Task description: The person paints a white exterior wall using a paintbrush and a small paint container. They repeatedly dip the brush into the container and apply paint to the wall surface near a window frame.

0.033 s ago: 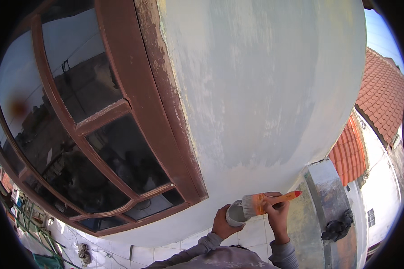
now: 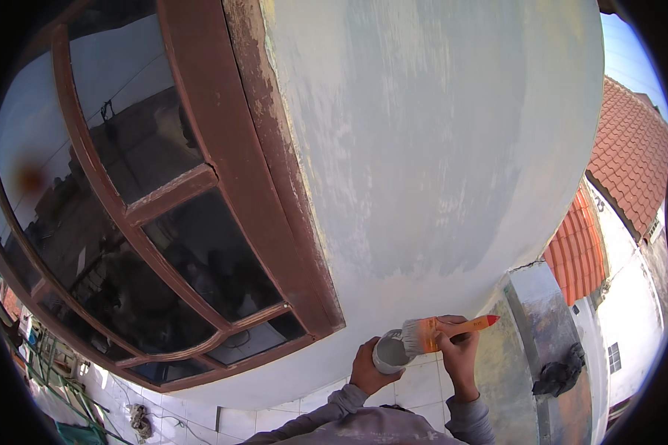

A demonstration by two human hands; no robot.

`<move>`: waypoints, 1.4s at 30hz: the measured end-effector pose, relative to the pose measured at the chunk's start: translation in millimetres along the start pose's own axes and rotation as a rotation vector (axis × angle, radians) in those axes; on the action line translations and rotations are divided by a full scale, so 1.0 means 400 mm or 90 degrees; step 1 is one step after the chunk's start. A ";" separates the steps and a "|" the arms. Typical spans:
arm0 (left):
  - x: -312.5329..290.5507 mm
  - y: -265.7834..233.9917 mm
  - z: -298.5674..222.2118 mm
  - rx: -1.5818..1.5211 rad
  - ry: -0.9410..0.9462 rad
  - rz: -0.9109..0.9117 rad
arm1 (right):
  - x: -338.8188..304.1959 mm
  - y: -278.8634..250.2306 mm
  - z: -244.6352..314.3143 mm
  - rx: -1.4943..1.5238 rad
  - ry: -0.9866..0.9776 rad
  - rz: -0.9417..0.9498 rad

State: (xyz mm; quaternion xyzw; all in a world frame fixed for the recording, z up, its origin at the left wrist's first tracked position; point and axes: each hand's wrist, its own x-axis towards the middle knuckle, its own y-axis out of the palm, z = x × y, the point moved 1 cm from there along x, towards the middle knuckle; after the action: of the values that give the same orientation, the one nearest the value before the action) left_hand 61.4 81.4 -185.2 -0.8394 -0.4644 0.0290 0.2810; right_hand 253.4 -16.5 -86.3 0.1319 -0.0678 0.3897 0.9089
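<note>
Left hand wrapped round pale cup of grey paint | right hand clamped on flat brush, red-tipped orange handle, bristles at cup's rim | streaky grey wall ahead | peeling brown window frame left | crumpled black bundle on stained ledge, right

A person wears a dusty grey top, faintly mauve across the front. The left sleeve, long and loose, bunches into folds near the wrist; the right sleeve, also grey, shows creases. The left hand and right hand are bare.
</note>
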 end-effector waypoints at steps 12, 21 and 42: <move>-0.018 -0.146 0.053 -0.017 -0.024 -0.017 | -0.053 0.145 -0.022 0.016 0.072 -0.036; -0.071 -0.194 0.107 -0.008 -0.008 -0.018 | -0.107 0.195 -0.008 -0.053 0.065 -0.063; -0.075 -0.202 0.104 -0.043 0.047 -0.049 | 0.157 0.136 0.191 0.206 -0.006 -0.092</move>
State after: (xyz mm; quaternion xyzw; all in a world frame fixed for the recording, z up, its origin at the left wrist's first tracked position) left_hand -29.9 109.2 -186.1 -0.8305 -0.4862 -0.0283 0.2702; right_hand 255.4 40.4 11.0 0.2832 0.0011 0.3286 0.9010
